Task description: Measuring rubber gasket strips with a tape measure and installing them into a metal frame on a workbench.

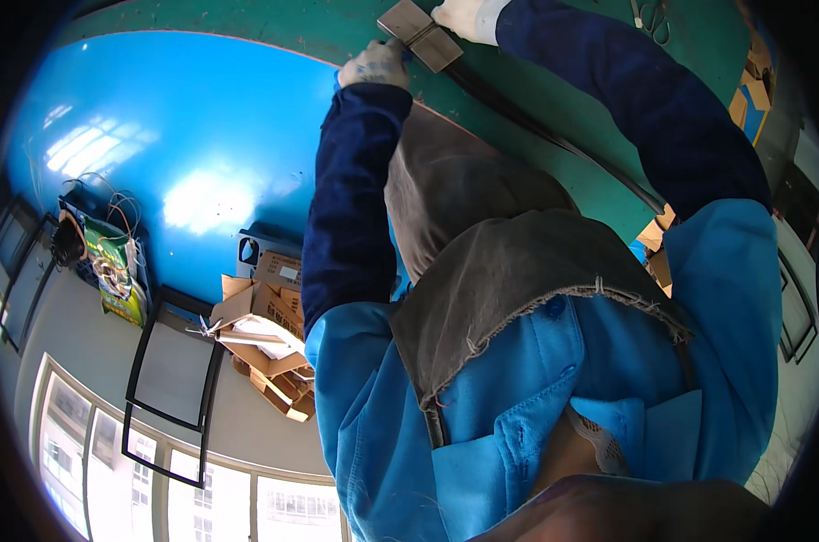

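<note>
the work looks under way to me: the metal block (420,34) lies on the green table (554,81), and a dark strip (536,125) trails from its lower side toward the near right edge. nothing here shows how much is finished or what is left. the left hand (377,66), gloved, has its fingers curled in against the block's left corner; i can't tell whether it grips. the right hand (461,16), gloved too, is just beside the block's upper right, its hold unclear. scissors (655,27) lie farther right on the table. to the left spreads a glossy blue surface (229,108) with glare on it; beyond are open cartons (263,330), black frames (170,379) and bright windows (130,479).
</note>
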Tool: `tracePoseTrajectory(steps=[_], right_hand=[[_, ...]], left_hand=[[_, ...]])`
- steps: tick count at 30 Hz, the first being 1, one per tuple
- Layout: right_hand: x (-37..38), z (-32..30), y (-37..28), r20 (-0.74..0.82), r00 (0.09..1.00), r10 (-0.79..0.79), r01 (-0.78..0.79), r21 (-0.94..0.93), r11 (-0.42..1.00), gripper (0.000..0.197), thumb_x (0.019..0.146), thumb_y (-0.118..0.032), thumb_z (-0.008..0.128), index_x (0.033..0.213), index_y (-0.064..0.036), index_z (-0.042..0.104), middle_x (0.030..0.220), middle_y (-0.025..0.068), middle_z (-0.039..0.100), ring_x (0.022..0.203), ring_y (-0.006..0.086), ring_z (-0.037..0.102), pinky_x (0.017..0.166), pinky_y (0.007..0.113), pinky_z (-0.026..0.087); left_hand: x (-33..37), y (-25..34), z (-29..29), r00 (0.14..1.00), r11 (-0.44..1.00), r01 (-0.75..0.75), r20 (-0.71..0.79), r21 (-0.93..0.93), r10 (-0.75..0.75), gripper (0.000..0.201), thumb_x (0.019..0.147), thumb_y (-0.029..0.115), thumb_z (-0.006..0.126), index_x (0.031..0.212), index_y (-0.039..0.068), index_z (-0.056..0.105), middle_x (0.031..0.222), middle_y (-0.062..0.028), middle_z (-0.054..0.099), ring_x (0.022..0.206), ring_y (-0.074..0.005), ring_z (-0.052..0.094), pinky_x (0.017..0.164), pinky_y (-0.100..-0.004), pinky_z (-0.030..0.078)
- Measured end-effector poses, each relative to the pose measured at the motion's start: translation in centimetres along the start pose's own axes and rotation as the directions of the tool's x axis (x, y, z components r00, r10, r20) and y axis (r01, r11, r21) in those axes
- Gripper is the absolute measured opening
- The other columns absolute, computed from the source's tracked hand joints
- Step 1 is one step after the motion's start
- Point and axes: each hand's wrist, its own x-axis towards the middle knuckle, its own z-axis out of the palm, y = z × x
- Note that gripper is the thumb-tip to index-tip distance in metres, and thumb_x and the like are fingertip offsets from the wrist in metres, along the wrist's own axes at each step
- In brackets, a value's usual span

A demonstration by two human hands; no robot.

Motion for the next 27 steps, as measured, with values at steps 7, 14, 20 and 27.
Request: tracePoseTrajectory(steps=[7,14,20,27], right_hand=[[1.8,-2.6,0.4,0.031,0.988,-0.153,0.151,0.060,0.987,0.013,0.073,-0.017,0.054,0.072,-0.0085,0.064,0.066,0.0121,0.063,0.065,0.0291,0.065,0.055,0.041,0.050],[1.1,-2.6,0.5,0.189,0.974,-0.125,0.130,-0.016,0.991,0.015,0.074,-0.017,0.051,0.071,-0.0100,0.064,0.064,0.0114,0.062,0.063,0.0301,0.064,0.056,0.042,0.050],[2.3,-1.7,0.9,0.148,0.957,-0.248,0.268,-0.134,0.954,0.012,0.072,-0.017,0.054,0.068,-0.0119,0.064,0.063,0.0097,0.062,0.062,0.0288,0.064,0.055,0.042,0.050],[0.9,0.0,2.3,0.093,0.964,-0.248,0.247,0.022,0.969,0.013,0.073,-0.017,0.053,0.072,-0.0112,0.065,0.068,0.0114,0.063,0.065,0.0296,0.064,0.059,0.041,0.050]], left_hand=[[-2.2,2.1,2.0,0.984,0.986,0.164,0.074,0.016,-0.164,0.016,0.080,0.022,0.052,0.091,0.012,0.058,0.080,-0.0090,0.066,0.074,-0.0273,0.066,0.061,-0.0413,0.051],[-1.7,1.2,0.0,0.987,0.993,0.113,0.119,-0.025,-0.109,0.017,0.081,0.026,0.053,0.087,0.013,0.061,0.077,-0.0114,0.067,0.072,-0.0295,0.066,0.062,-0.0412,0.051],[-1.6,1.5,0.2,0.979,0.995,0.100,0.181,-0.027,-0.093,0.019,0.082,0.027,0.051,0.088,0.013,0.062,0.078,-0.0133,0.067,0.074,-0.0313,0.066,0.064,-0.0417,0.051],[-1.3,1.9,0.0,0.970,0.974,0.219,0.115,-0.054,-0.212,0.020,0.081,0.025,0.051,0.091,0.012,0.062,0.078,-0.0139,0.067,0.075,-0.0315,0.065,0.065,-0.0432,0.051]])
